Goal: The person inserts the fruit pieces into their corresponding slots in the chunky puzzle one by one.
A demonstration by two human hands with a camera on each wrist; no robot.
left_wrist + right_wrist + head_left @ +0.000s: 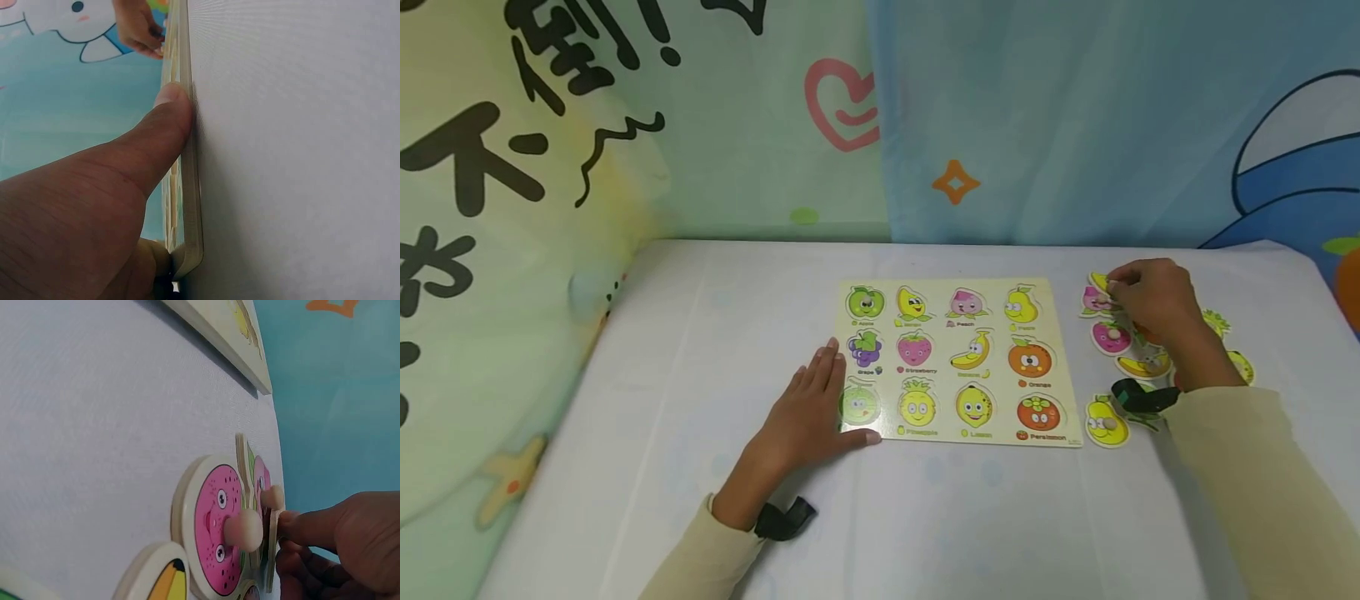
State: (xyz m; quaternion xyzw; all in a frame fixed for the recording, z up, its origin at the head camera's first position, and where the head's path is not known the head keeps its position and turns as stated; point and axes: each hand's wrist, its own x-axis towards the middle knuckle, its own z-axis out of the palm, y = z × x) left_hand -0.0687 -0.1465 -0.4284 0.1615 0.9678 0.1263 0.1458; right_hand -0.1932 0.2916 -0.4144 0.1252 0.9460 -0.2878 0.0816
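Note:
A wooden fruit puzzle board [947,425] lies flat on the white table. My left hand [808,408] rests at its lower left corner, fingers fairly straight along the left side and thumb at the near edge; in the left wrist view the thumb [172,115] touches the board's edge. To the right of the board, my right hand [1157,296] pinches a yellow fruit puzzle piece [1099,282] between thumb and fingers. Below that piece lie a pink peach piece [1096,302] and a round pink spotted piece [209,519] with a wooden knob. The right fingers hide part of the held piece.
More knobbed fruit pieces lie in a loose pile under and around the right forearm, among them a banana piece [1142,367] and a yellow pear piece [1105,423]. A printed curtain [1037,125] hangs behind the table. White tablecloth [730,333] extends left of the board.

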